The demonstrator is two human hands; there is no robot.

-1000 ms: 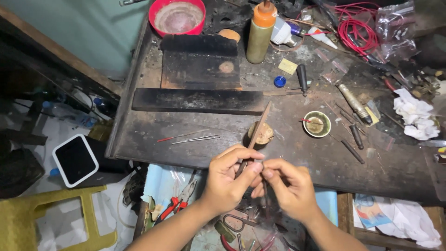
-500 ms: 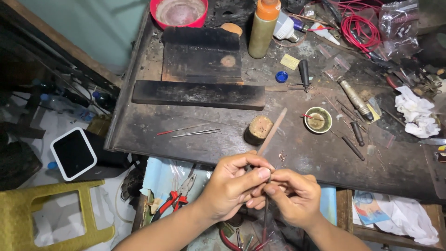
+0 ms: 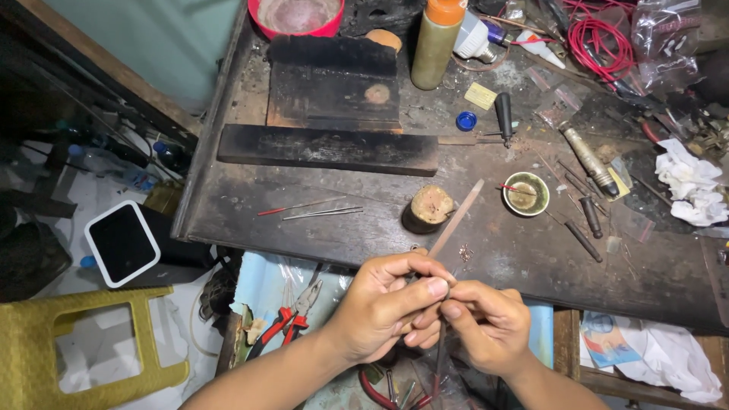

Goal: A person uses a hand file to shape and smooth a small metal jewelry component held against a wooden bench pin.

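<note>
- Bottom centre of the frame: the left hand (image 3: 383, 307) and right hand (image 3: 486, 323) meet, fingertips pinched together on something too small to make out, held just off the near edge of the surface (image 3: 319, 228).
- A thin stick (image 3: 456, 219) slants up from the left hand's grip over the surface.
- How far the fine work has got cannot be told; the piece is in the fingers, not set down.
- Below the hands, red-handled pliers (image 3: 285, 323) lie in an open drawer.
- Centre: a short wooden stump (image 3: 429, 206), with tiny metal bits beside it.
- Right of it, a small dish (image 3: 525, 193) and dark-handled tools.
- Left centre: thin needle files (image 3: 311, 209).
- Farther back: a long charred block (image 3: 326, 148).
- Top: an orange-capped bottle (image 3: 437, 42), a red bowl (image 3: 296, 15), and red wire (image 3: 600, 38) at upper right.
</note>
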